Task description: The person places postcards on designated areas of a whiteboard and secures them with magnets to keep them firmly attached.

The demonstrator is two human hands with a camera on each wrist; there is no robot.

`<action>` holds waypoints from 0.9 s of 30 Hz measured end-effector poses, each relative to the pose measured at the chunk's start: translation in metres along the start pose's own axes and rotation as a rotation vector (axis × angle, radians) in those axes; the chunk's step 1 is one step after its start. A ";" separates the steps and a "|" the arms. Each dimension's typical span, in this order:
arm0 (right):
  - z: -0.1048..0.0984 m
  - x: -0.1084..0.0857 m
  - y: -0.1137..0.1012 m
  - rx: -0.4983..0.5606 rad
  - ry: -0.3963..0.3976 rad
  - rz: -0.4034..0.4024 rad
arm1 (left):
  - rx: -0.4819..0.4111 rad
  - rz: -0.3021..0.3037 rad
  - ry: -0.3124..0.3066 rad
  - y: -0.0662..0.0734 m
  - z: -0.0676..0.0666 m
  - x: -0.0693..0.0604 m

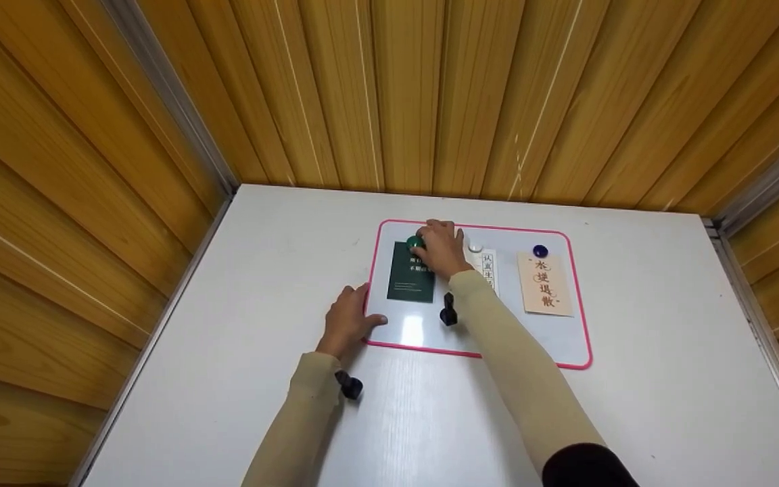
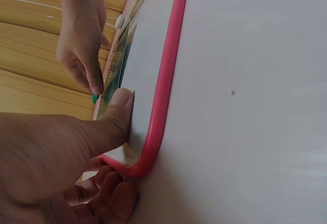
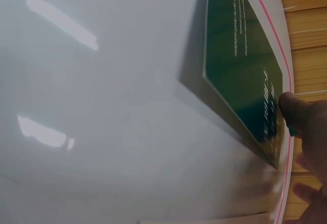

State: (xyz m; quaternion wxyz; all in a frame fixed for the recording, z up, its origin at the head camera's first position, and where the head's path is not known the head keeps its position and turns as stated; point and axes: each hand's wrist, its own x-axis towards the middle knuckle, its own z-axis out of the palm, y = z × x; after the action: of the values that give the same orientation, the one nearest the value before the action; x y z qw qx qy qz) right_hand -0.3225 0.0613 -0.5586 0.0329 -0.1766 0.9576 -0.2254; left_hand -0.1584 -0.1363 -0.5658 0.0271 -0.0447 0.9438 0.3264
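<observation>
A small whiteboard [image 1: 460, 331] with a pink rim lies on the white table. My left hand [image 1: 347, 318] grips its left edge, the thumb [image 2: 120, 113] on the board's face and the fingers curled at the rim. At the top left of the board, my right hand [image 1: 442, 249] pinches a round green magnet [image 1: 414, 241] at the upper edge of a dark green card [image 1: 410, 281]. In the right wrist view the card's lower end stands off the board. Only a sliver of the magnet shows in the wrist views.
A white magnet [image 1: 475, 247] sits over a white card [image 1: 488, 264], partly hidden by my right arm. Farther right, a dark blue magnet [image 1: 540, 251] is on a peach card [image 1: 545, 287]. Wood-patterned panels [image 1: 403, 101] stand behind the table [image 1: 241, 270].
</observation>
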 end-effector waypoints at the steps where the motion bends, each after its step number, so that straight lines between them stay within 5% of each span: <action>1: 0.001 0.000 0.000 -0.003 -0.003 0.000 | 0.007 0.005 0.002 0.000 0.000 0.000; 27: 0.003 -0.001 0.001 -0.007 -0.039 0.031 | -0.008 -0.023 0.001 -0.001 0.001 0.000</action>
State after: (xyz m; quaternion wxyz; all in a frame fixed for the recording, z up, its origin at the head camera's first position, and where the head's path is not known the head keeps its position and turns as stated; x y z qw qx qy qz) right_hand -0.3216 0.0609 -0.5617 0.0542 -0.1663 0.9602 -0.2178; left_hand -0.1579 -0.1360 -0.5670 0.0304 -0.0556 0.9419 0.3298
